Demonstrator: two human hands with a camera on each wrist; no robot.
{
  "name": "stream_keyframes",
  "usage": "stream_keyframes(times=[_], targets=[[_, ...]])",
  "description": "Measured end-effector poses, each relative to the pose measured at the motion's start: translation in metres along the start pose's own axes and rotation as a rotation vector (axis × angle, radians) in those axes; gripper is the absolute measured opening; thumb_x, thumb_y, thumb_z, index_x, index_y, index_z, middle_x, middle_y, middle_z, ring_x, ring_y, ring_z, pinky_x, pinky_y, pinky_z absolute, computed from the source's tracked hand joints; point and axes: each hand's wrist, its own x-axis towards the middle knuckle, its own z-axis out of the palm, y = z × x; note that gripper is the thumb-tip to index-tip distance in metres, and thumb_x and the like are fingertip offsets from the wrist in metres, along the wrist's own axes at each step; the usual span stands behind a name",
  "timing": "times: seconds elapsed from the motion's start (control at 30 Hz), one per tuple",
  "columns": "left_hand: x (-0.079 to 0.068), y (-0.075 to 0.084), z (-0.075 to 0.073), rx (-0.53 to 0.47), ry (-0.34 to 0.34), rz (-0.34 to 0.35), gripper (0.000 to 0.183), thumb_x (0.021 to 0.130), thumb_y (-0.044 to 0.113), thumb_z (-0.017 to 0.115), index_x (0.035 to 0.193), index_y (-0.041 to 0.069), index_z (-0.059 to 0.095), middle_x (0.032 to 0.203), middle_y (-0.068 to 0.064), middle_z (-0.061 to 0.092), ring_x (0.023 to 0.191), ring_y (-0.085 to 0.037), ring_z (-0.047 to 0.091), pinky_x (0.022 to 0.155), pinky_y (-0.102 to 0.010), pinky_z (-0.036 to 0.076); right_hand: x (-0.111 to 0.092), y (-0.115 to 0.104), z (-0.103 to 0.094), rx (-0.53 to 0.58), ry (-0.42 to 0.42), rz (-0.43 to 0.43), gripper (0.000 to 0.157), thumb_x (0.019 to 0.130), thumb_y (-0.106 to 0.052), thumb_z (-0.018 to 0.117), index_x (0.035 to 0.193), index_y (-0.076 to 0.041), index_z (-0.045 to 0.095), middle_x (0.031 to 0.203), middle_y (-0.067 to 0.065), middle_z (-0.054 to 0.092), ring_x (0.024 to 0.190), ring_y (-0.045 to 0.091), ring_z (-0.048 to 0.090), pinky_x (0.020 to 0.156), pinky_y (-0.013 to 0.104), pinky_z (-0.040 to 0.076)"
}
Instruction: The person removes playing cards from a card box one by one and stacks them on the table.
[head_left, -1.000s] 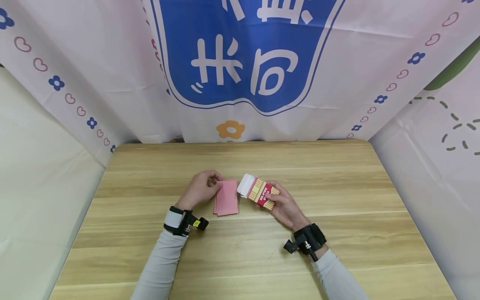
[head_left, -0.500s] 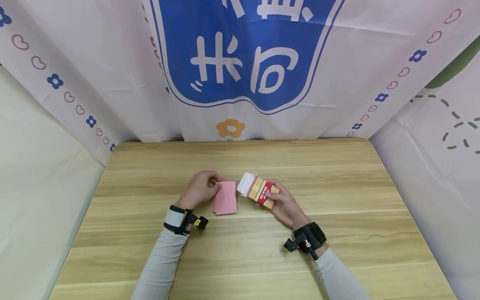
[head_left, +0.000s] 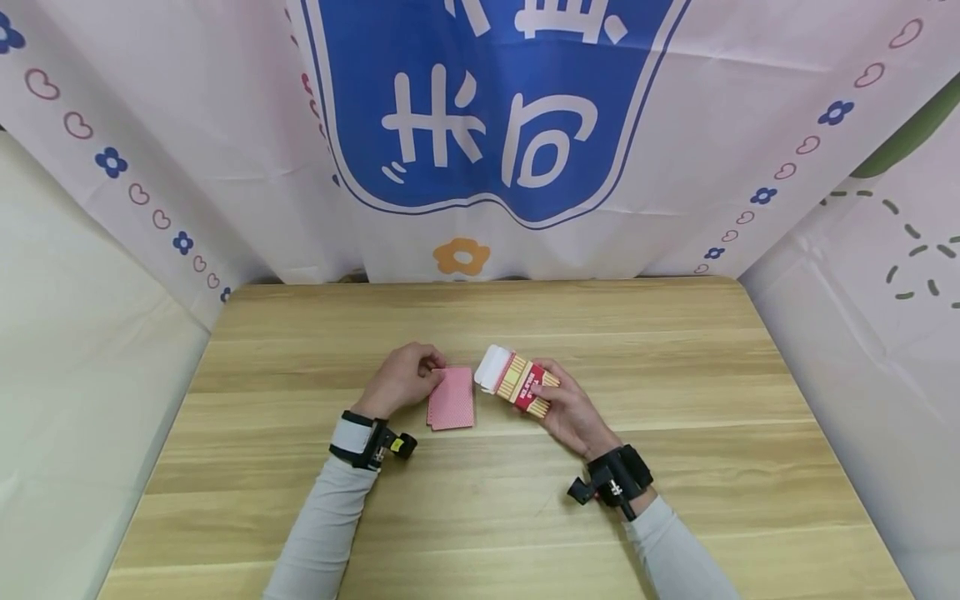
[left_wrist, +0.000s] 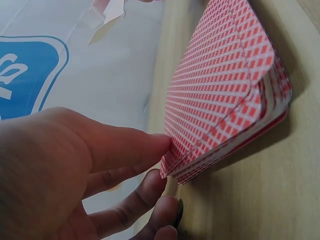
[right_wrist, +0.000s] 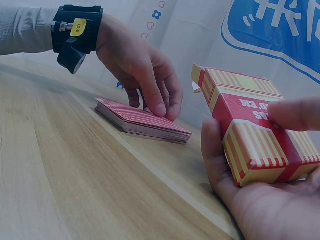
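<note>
1. Head view: the left hand point(head_left: 401, 382) pinches the far-left corner of the deck point(head_left: 453, 402) on the table point(head_left: 480, 517); the right hand point(head_left: 576, 421) grips the box point(head_left: 525, 386) just beside it, flap point(head_left: 493, 368) open. Compared with a second ago, the upper cards jut out less, so the stack appears nearer square.
2. Left wrist view: the thumb presses the deck's top, fingers bent at its edge; the layers lie slightly stepped.
3. Right wrist view: fingers and thumb enclose the box.

A red-backed card deck point(head_left: 453, 402), slightly uneven, lies flat near a tilted, open, yellow-striped box point(head_left: 517, 384).
</note>
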Motion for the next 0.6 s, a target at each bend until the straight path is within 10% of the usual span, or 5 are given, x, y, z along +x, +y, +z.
stream_keyframes(times=[0.27,0.6], targets=[[-0.001,0.003,-0.004,-0.022,0.027,0.044,0.022,0.097,0.017,0.067,0.117,0.008,0.071,0.110,-0.007,0.066,0.095,-0.021,0.063,0.081,-0.037,0.055,0.001,0.001,-0.001,-0.007,0.001,-0.012,0.038,0.100,-0.001,0.054,0.135,-0.015,0.048,0.149,0.017,0.040,0.126,0.029,0.058,0.099,0.046,0.054],[-0.013,0.029,-0.004,-0.208,0.167,0.273,0.019,0.096,0.011,0.068,0.113,0.004,0.066,0.107,-0.007,0.070,0.092,-0.019,0.069,0.077,-0.036,0.059,0.001,0.003,-0.001,0.016,-0.012,-0.022,0.042,0.101,0.003,0.050,0.138,-0.014,0.047,0.149,0.018,0.039,0.125,0.029,0.059,0.099,0.044,0.055]])
